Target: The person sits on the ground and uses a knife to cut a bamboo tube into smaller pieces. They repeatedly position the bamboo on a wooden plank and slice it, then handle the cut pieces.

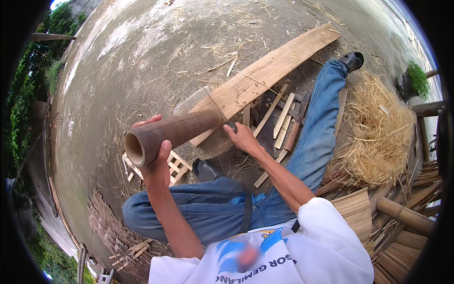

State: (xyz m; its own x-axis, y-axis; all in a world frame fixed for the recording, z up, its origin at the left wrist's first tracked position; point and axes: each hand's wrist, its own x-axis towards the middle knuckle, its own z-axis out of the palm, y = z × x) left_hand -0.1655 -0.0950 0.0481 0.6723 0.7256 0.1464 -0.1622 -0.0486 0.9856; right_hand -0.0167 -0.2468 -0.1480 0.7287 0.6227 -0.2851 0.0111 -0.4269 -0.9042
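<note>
My left hand [163,151] is wrapped around the near part of a brown bamboo tube [182,130], its hollow open end facing me. The tube's far end rests against a long wooden plank [274,68] that slants away to the upper right. Beside that far end, my right hand [243,138] is closed on a dark-handled tool [231,127]. A thin dark line, seemingly its blade seen edge-on, runs from the handle across the tube's end; its exact kind is unclear. Part of a grey stone block [191,102] shows under the plank.
Split bamboo strips [283,118] and a wooden-handled tool [294,135] lie between the plank and my outstretched leg [314,123]. A heap of pale shavings [378,128] is at right, bamboo poles [404,215] at lower right. A small lattice [177,168] sits below the tube; woven matting [111,225] lies lower left.
</note>
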